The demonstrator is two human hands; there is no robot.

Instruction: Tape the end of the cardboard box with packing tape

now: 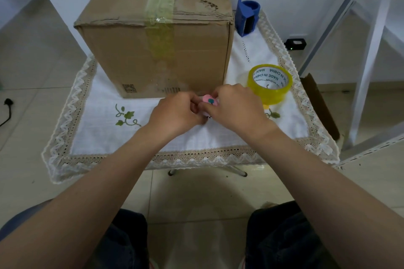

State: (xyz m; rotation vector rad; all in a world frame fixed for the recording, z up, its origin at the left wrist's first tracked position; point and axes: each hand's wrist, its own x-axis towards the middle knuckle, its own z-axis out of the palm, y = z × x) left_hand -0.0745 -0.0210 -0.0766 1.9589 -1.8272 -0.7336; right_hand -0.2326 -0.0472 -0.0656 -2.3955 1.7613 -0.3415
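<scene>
A brown cardboard box (pixel 153 49) stands on a small table, with a strip of yellowish tape (pixel 160 17) running along its top seam and down its near face. A yellow roll of packing tape (pixel 270 86) lies flat to the right of the box. My left hand (pixel 175 113) and my right hand (pixel 236 109) meet just in front of the box's lower right corner. Both pinch a small pink object (pixel 208 100) with a teal mark; most of it is hidden by my fingers.
A white cloth with a lace border (pixel 153 157) covers the table. A blue tape dispenser (pixel 247 17) stands behind the box at the right. White shelf legs (pixel 367 67) rise at the right, and a black plug (pixel 7 102) lies on the tiled floor at left.
</scene>
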